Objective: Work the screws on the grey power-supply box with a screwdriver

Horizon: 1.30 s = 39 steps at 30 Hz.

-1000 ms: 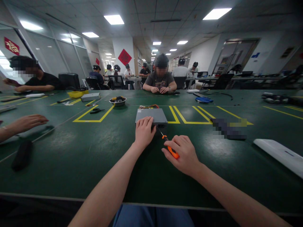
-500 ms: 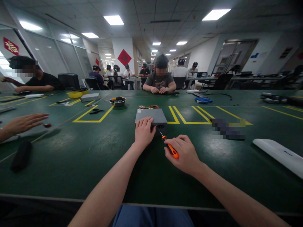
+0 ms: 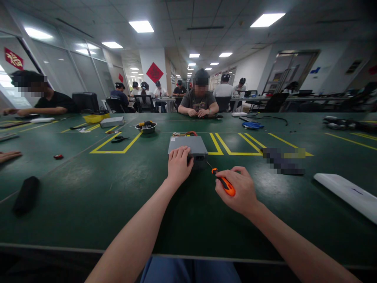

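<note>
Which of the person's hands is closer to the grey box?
Left. The left hand rests on the grey box; the right hand, holding the screwdriver, is off it, nearer the viewer and further right.

Office-like workroom: green bench (image 3: 88, 212), screwdriver (image 3: 226, 186), chairs (image 3: 85, 102)

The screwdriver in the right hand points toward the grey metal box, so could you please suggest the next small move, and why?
Probably nudge the screwdriver forward with the right hand to check contact: its tip lies close to the near right corner of the grey metal box, but touching cannot be made out. The left hand rests on the box, which should steady it.
</note>
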Each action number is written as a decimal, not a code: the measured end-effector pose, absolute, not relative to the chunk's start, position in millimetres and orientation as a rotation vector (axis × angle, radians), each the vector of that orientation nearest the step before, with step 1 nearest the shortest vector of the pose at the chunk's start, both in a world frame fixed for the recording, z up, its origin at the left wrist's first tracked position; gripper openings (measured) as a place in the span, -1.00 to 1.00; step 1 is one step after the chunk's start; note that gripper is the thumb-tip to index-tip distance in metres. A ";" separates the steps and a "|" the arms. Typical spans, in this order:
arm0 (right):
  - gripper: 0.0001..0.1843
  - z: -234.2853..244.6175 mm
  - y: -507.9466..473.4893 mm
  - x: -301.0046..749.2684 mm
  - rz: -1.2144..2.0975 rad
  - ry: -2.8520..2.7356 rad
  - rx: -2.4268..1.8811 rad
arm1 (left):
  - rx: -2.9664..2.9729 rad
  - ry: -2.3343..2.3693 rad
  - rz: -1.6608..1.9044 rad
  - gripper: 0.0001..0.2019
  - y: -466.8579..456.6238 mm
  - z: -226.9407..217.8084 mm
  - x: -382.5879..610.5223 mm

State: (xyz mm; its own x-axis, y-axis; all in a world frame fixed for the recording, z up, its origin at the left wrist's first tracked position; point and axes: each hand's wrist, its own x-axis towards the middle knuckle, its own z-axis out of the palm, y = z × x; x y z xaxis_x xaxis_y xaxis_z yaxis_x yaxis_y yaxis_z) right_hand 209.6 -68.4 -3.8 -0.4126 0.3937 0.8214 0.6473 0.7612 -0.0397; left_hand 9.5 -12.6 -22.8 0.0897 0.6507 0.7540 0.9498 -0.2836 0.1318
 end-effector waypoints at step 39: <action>-0.91 -6.4 -74.4 207.0 -0.347 -2.189 -0.870 | -2.041 -1.559 -1.055 -0.71 -10.0 -22.1 3.6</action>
State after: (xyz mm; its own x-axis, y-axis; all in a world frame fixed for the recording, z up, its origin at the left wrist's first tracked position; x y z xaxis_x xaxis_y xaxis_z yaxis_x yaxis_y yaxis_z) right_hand 207.0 -74.4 -6.4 -0.4944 0.4791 0.7253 0.6800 0.7329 -0.0206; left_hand 3.6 -10.0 -22.1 0.1108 0.6629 0.7405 0.9339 -0.3243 0.1505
